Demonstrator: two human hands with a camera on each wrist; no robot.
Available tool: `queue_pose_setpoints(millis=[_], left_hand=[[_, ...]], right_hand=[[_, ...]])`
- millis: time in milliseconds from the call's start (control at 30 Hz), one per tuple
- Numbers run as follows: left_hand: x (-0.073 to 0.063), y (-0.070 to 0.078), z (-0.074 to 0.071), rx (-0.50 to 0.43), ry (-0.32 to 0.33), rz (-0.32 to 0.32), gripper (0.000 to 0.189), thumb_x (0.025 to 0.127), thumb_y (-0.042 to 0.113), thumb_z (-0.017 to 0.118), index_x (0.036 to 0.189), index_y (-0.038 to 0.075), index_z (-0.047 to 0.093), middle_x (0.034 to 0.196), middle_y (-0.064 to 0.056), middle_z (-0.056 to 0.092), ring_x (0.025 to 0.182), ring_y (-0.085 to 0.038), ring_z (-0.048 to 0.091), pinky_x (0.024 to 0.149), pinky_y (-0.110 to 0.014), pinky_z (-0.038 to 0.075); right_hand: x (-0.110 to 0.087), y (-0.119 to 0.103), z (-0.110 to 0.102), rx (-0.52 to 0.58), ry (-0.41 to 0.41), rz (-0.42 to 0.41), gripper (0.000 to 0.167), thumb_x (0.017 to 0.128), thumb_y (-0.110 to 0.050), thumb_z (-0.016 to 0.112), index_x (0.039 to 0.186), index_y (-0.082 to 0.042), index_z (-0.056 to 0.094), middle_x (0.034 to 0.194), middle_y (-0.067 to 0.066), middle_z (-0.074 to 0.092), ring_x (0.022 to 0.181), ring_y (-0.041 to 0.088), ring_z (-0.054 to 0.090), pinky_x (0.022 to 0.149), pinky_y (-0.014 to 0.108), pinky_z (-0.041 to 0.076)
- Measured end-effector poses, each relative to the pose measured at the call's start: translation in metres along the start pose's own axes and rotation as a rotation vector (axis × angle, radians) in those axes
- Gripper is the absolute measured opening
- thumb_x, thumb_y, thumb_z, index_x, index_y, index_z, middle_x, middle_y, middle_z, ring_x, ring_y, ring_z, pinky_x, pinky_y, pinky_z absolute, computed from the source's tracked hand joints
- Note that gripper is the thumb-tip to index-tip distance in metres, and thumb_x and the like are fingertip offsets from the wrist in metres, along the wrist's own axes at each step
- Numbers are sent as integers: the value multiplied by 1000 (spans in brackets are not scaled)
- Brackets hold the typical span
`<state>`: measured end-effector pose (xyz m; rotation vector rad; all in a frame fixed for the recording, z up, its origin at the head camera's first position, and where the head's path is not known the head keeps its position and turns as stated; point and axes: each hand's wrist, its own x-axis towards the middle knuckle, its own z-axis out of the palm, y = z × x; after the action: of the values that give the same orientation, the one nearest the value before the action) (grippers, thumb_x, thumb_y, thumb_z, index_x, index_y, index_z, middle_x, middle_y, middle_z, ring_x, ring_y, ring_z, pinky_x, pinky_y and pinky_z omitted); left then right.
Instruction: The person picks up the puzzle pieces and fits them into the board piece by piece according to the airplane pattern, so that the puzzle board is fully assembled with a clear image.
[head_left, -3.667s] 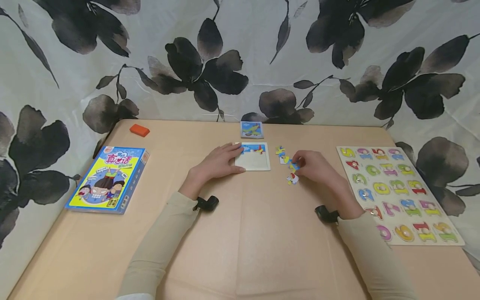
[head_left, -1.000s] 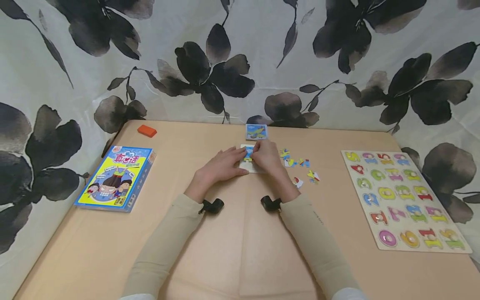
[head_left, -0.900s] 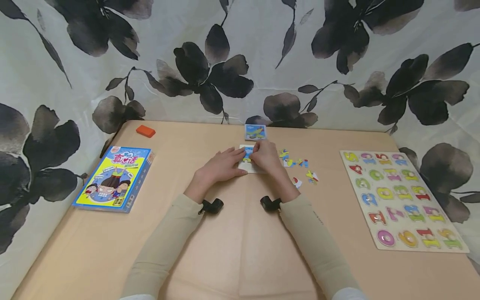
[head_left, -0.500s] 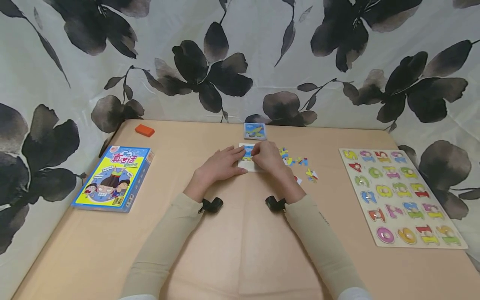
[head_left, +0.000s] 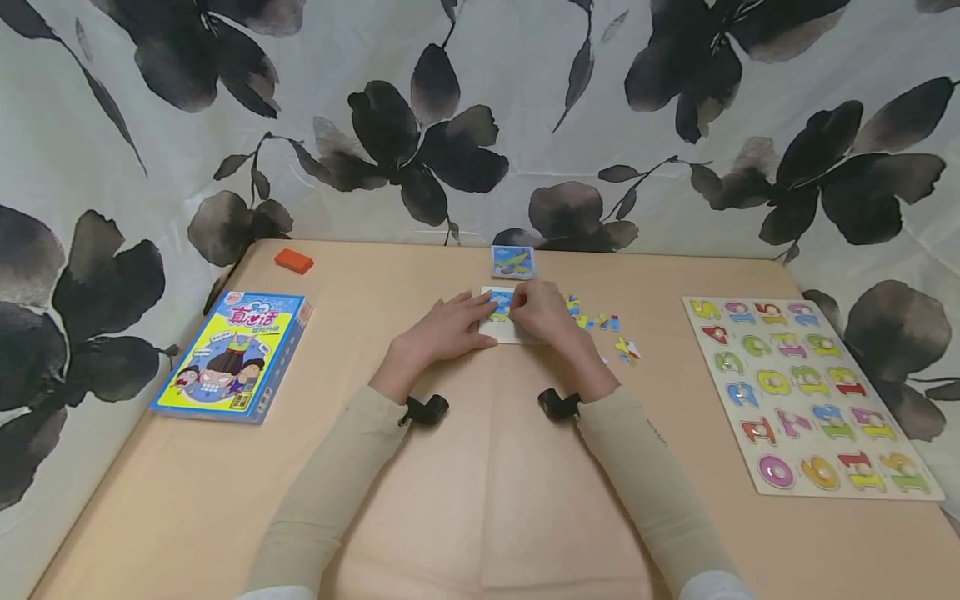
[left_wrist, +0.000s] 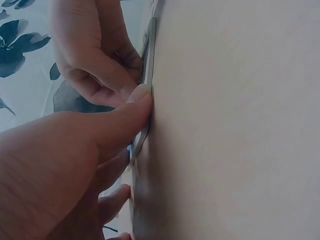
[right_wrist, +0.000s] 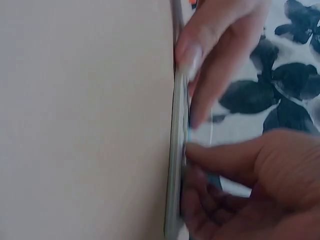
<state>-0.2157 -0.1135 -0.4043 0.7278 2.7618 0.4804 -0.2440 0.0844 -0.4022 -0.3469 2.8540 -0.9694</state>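
A small white jigsaw board [head_left: 512, 336], partly filled with blue and yellow picture pieces, lies at the table's middle. My left hand [head_left: 442, 331] rests on its left side, fingers mostly straight, thumb [left_wrist: 137, 102] at its near edge. Over the board's right part, my right hand [head_left: 546, 312] has thumb and fingers brought together in a pinch low against the surface; a puzzle piece there is largely hidden by the fingers. The right wrist view shows the board's edge [right_wrist: 175, 160] with the right thumb [right_wrist: 220, 155] close above it. Several loose puzzle pieces [head_left: 604, 322] lie right of the board.
A blue airplane picture [head_left: 513, 262] lies behind the board. At the left are a blue-and-yellow game box [head_left: 225, 358] and an orange block [head_left: 294, 261]. A large number-puzzle board [head_left: 810, 400] lies at the right. A flowered cloth hangs behind the table.
From the loose pieces, my right hand has come left onto the board, then shifted slightly right along it. The loose pieces are more spread out. My left hand has stayed on the board.
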Motion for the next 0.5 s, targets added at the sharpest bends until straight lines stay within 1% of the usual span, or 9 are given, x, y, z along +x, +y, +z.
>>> queue_pose_setpoints(millis=[100,167,267,333,433,500], left_hand=[[0,0,0,18,-2,1,71,96,51,58,156,21,34,165,0,26,155,-31,19,119,-66,17],[0,0,0,25,-5,1,70,96,51,58,156,21,34,165,0,26,155,-31,19,120,-66,18],[0,1,-1,24,-8,0,71,96,51,59,155,21,34,166,0,25,155,-31,19,120,-65,17],[1,1,-1,21,-10,-2,71,96,51,59,156,21,34,166,1,24,155,-31,19,120,-65,17],[1,1,-1,16,-12,-5,72,96,51,59,156,21,34,166,1,24,155,-31,18,120,-65,16],[1,1,-1,15,-11,-6,72,95,51,59,156,21,34,166,1,24,155,-30,18,121,-64,16]], right_hand=[[0,6,-11,37,1,-5,8,87,-5,64,84,-4,71,81,9,65,79,22,54,64,28,43],[-1,11,-21,64,26,4,10,88,-4,63,91,-2,72,86,11,65,81,23,53,64,28,43],[-5,23,-38,73,82,20,15,90,-2,61,102,1,71,97,16,65,88,27,54,72,34,48],[-6,34,-47,47,91,28,22,91,-2,60,111,3,69,107,19,65,96,30,55,83,41,50],[-8,47,-55,-8,49,51,31,89,-3,65,119,3,66,117,22,62,105,33,54,95,48,49],[-8,51,-56,-34,10,86,36,87,-3,68,122,2,64,119,22,60,106,34,53,95,48,50]])
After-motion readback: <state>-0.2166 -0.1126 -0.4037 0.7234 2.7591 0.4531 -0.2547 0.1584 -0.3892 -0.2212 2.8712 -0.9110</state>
